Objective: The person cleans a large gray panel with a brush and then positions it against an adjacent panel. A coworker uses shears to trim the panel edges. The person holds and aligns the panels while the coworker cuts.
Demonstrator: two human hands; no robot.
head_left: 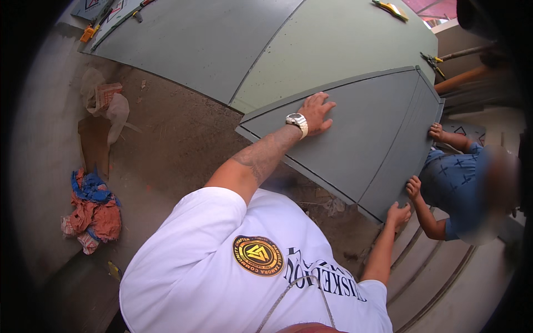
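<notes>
A grey sheet panel [358, 141] with folded edges lies tilted in front of me, its far side over a larger greenish sheet [311, 50]. My left hand [317, 114], with a white watch on the wrist, rests on top of the panel near its far left edge, fingers apart. At the near right corner my right hand [398, 213] grips the panel's edge; its fingertips are partly hidden. A co-worker in a blue shirt holds the panel's right edge with one hand [436, 132] farther off and another hand [413, 187] close to mine.
Pliers [433, 64] and a yellow-handled tool [391, 9] lie on the far sheets. An orange clamp-like tool [88, 33] sits at the far left. Crumpled red and blue cloth or plastic [94, 208] and a brown board [94, 141] are on the left floor.
</notes>
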